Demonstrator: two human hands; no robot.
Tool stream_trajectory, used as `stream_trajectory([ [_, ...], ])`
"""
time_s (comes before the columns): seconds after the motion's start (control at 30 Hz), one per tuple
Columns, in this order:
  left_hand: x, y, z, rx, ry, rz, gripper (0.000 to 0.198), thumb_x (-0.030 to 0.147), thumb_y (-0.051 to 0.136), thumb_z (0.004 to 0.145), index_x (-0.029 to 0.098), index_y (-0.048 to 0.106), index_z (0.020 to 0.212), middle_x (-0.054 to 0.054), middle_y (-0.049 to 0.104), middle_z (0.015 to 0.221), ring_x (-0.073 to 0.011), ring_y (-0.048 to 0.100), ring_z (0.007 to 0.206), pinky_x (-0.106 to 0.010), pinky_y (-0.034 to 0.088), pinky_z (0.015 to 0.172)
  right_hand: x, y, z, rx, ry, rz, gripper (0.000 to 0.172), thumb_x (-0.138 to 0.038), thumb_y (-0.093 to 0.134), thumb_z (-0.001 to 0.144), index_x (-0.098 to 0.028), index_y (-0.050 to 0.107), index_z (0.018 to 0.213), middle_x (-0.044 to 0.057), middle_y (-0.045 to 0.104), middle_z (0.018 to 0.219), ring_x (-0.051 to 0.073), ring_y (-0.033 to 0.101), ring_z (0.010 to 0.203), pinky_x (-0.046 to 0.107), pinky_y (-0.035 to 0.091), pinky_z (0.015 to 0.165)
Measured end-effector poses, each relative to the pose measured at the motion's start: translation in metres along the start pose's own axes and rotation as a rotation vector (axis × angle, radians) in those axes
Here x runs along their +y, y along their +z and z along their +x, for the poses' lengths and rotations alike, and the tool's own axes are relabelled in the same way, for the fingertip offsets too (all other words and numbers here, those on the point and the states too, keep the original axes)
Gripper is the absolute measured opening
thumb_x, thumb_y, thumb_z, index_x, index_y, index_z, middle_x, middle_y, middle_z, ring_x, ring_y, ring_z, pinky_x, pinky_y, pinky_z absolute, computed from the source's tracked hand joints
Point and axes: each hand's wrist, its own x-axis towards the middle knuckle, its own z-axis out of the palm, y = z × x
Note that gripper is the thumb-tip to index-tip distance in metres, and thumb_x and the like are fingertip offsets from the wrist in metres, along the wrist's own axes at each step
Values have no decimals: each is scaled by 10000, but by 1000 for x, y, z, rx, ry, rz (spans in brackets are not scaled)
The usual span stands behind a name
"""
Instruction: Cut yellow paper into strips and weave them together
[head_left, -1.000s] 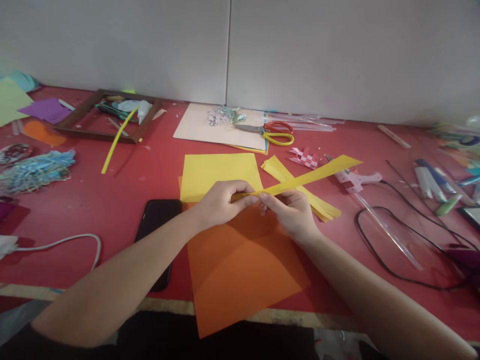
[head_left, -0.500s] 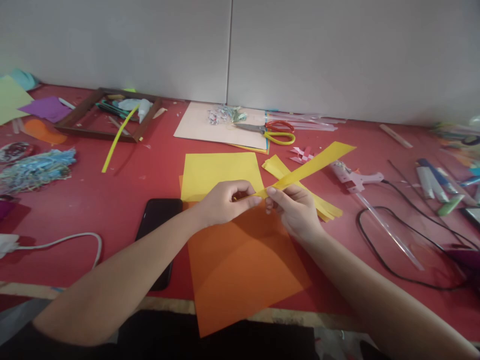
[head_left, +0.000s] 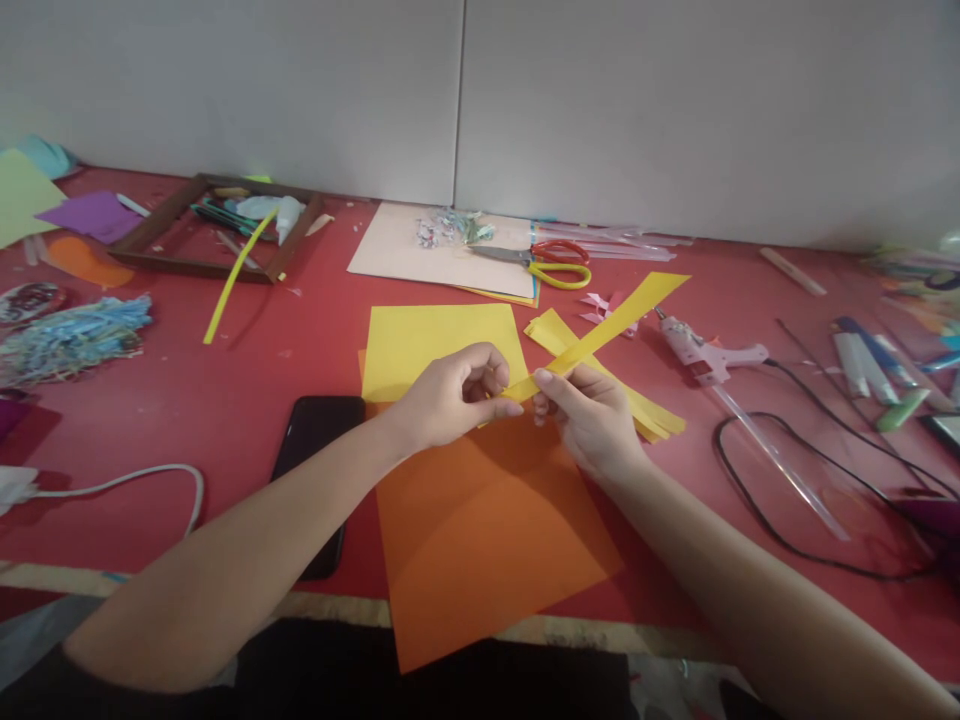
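A yellow paper strip (head_left: 616, 322) slants up to the right, pinched between the thumb and fingers of my right hand (head_left: 589, 410). The strip's lower left end reaches my left hand (head_left: 465, 395), whose thumb and fingers are parted around it. Below both hands lie an orange sheet (head_left: 487, 540) and, partly on top of it, a yellow sheet (head_left: 442, 340). More yellow strips (head_left: 652, 413) lie in a crossed pile just behind my right hand.
Scissors (head_left: 559, 265) rest on pale sheets at the back. A glue gun (head_left: 705, 350) with its black cable lies to the right. A phone (head_left: 319, 450) is beside my left forearm, and a wooden frame (head_left: 195, 265) holds small tools at the back left.
My left thumb and fingers have parted, showing more of the strip's lower end. The strip's upper end has shifted slightly left and up.
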Motion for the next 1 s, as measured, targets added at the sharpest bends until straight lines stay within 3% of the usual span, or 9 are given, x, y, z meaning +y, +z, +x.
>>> stream_trajectory([
  [0.17,6,0,-1,-94,119,189,99,226,698,820,181,698,907,-8,652,819,-69,470,586,-214,372,543,1,-1,2,-11,18,27,296,-385,831,686,-188,645,567,-24,615,512,83,538,437,213,470,435],
  [0.3,10,-1,-2,-175,130,191,225,190,675,836,182,728,1054,-51,696,980,-76,458,618,-221,373,556,2,-3,3,8,24,68,296,-367,855,659,-189,641,560,-28,612,504,85,541,442,206,470,426],
  [1.0,11,-3,-6,-289,84,205,438,202,647,848,238,612,1283,-71,589,1284,-56,373,591,-225,383,547,-3,-5,5,25,35,62,363,-409,856,650,-188,586,550,-46,536,450,67,478,412,189,414,406],
])
